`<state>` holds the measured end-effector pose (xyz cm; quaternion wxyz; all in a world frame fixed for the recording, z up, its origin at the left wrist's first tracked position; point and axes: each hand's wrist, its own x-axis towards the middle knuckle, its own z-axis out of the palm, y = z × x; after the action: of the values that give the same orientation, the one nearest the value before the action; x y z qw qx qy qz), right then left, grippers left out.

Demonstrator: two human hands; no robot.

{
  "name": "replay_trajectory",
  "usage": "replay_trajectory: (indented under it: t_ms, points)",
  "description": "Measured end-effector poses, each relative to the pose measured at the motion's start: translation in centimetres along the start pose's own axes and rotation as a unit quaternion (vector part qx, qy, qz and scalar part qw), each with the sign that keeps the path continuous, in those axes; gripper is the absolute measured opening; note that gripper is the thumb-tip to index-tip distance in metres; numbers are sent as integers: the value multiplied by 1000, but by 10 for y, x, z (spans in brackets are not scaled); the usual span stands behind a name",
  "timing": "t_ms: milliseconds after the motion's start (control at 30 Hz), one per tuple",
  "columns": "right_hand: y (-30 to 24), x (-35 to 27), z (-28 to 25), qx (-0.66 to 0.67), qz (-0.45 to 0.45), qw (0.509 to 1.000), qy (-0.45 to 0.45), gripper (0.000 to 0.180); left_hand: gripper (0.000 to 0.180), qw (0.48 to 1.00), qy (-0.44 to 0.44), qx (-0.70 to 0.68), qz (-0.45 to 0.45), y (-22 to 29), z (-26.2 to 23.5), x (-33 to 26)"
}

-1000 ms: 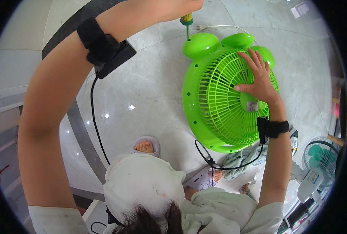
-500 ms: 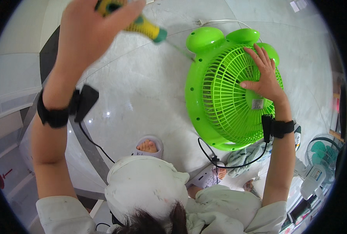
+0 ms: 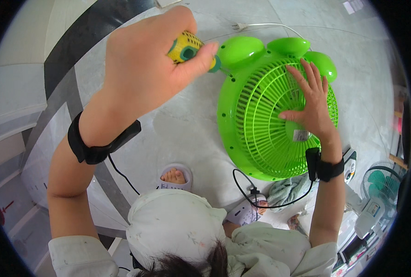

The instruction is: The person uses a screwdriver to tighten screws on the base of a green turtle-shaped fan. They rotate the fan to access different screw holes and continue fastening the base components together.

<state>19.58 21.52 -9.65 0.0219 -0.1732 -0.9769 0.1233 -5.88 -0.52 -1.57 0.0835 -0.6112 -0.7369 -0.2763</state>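
A bright green fan (image 3: 249, 122) with a round slatted grille and rounded bumps along its far edge lies on the floor, small screw holes spaced around its rim. My left hand (image 3: 145, 64) is closed around the yellow and green handle of a screwdriver (image 3: 187, 48). Its thin shaft slants down to the rim hole beside the far left bump; whether the tip sits inside the hole is too small to tell. Across the right part of the grille, my right hand (image 3: 314, 104) rests with fingers spread, holding nothing. A label (image 3: 300, 135) shows on the hub beneath it.
A white power cord with plug (image 3: 240, 27) trails behind the fan. A grey-green cloth (image 3: 286, 191) lies at its near side. Another fan (image 3: 376, 196), white with green blades, stands at the right. Black cables hang from both wrist straps. My feet in lilac clogs (image 3: 182, 177) are close by.
My left hand has moved right and nearer, and the screwdriver handle has come closer to the fan. The green fan has shifted slightly under my right hand, which keeps its place on the grille.
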Motion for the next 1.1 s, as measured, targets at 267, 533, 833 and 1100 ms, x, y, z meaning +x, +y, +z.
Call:
replay_trajectory:
  t_ms: [267, 533, 833, 1100]
  points:
    - [-37, -13, -8, -18, -9, 998, -59, 107, 27, 998, -52, -20, 26, 13, -19, -31]
    - [-43, -22, -1, -23, -10, 998, -50, 106, 32, 993, -95, -42, 51, 19, -26, -58]
    - [-39, -20, 0, -26, -21, 999, -37, 102, 36, 995, -86, -30, 40, 18, -16, -71]
    - [-41, -20, -2, -21, -11, 998, -52, 104, 38, 990, -36, -54, 127, 32, 6, -71]
